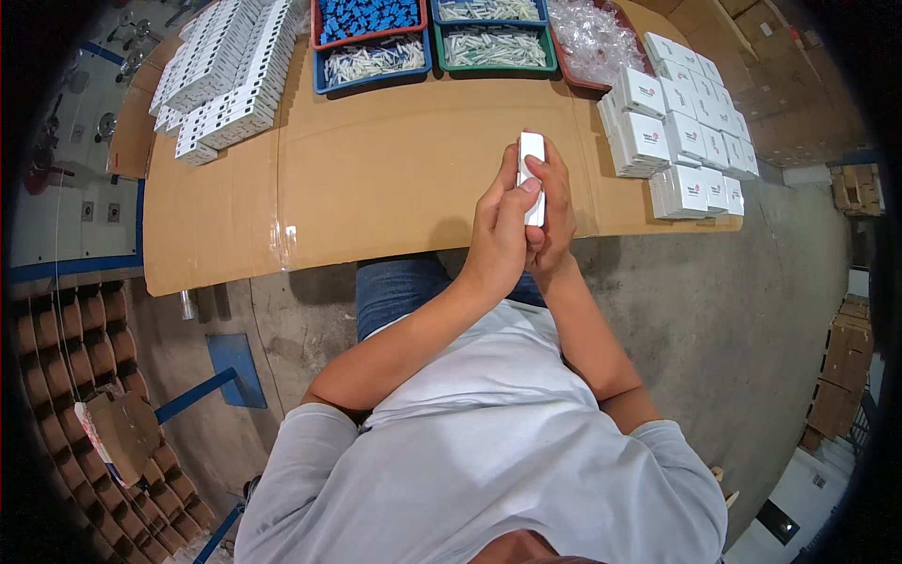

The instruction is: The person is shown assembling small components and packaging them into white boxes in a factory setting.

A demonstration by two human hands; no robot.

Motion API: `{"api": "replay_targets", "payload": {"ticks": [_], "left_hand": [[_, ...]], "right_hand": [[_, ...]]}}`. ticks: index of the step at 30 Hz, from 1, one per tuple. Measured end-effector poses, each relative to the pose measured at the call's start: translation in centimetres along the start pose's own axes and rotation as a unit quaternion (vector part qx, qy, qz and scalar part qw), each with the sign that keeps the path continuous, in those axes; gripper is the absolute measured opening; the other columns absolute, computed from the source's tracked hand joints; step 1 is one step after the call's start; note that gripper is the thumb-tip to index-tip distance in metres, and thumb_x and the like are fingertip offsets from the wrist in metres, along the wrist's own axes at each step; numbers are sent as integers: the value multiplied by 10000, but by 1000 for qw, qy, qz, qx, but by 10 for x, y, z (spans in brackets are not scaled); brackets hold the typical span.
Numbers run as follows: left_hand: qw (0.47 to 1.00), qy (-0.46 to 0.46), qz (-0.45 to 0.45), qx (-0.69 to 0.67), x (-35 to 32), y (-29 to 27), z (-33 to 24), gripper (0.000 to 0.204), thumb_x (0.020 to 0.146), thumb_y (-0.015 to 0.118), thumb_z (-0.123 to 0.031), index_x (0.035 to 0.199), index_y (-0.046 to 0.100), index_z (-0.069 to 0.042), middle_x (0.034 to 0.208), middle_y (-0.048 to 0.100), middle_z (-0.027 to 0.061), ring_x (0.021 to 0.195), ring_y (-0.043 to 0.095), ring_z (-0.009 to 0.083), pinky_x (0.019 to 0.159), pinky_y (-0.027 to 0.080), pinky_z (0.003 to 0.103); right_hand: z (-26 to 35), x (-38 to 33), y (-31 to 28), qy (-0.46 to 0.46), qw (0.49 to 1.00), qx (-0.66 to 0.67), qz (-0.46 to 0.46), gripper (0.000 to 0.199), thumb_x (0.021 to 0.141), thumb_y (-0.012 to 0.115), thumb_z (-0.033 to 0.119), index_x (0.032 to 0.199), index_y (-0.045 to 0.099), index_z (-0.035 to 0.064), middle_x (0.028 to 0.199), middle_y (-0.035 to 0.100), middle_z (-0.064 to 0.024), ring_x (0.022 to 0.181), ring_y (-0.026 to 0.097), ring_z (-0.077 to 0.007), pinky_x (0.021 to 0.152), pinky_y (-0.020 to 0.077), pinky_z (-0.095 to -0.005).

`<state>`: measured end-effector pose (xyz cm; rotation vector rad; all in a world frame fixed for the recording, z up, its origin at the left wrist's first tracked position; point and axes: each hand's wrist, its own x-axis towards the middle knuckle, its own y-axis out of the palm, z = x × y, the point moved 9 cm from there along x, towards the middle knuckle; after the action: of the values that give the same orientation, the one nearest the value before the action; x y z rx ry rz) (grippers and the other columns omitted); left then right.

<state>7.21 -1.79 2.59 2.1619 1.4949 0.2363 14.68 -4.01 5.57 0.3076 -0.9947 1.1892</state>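
Between my two hands, above the near edge of the cardboard-covered table (376,188), is a small white box (532,146) held upright, its narrow side toward me. My left hand (500,221) wraps it from the left, with the thumb lying over its lower part. From the right, my right hand (556,202) closes on the same box, thumb pressed near its middle. The palms and fingers cover the box's broad faces. Similar white boxes (686,136) are stacked in rows to the right of my hands.
Rows of white boxes with dark marks (225,80) stand at the far left. Along the back are a red tray (318,42) of blue pieces, a blue tray (321,86) and a green tray (550,64) of small white pieces, and clear plastic bags (592,42).
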Motion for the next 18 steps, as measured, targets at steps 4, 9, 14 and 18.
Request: {"api": "replay_targets", "payload": {"ticks": [4, 9, 14, 18], "left_hand": [[1000, -8, -14, -4, 0, -1, 0, 616, 1031, 427, -272, 1591, 283, -58, 857, 554, -14, 495, 405, 5, 428, 343, 171], [1000, -21, -15, -7, -2, -3, 3, 613, 1030, 427, -275, 1590, 282, -74, 769, 527, -39, 475, 415, 4, 412, 340, 174], [999, -43, -19, -19, -2, -1, 9, 621, 1025, 427, -277, 1591, 273, -74, 711, 503, -54, 467, 432, 9, 406, 341, 180], [999, -28, -24, -17, 1, 0, 10, 612, 1019, 418, -266, 1582, 287, -62, 721, 502, -49, 460, 424, 7, 402, 335, 179]], "right_hand": [[1, -1, 1, -13, 1000, 1, -3, 634, 1037, 453, 526, 1411, 470, 14, 1426, 465, -345, 1241, 542, -469, 1022, 458, -490], [0, -3, 0, -12, 1000, 12, -8, 623, 1039, 457, 516, 1407, 480, 14, 1423, 468, -349, 1238, 547, -472, 1023, 460, -492], [1, -3, -2, -9, 1000, 11, -13, 608, 1045, 446, 503, 1402, 488, 13, 1423, 473, -349, 1243, 547, -471, 1025, 463, -494], [-1, -3, -3, -12, 1000, 8, -17, 607, 1050, 427, 510, 1401, 490, 19, 1421, 478, -342, 1248, 546, -469, 1028, 462, -495]]}}
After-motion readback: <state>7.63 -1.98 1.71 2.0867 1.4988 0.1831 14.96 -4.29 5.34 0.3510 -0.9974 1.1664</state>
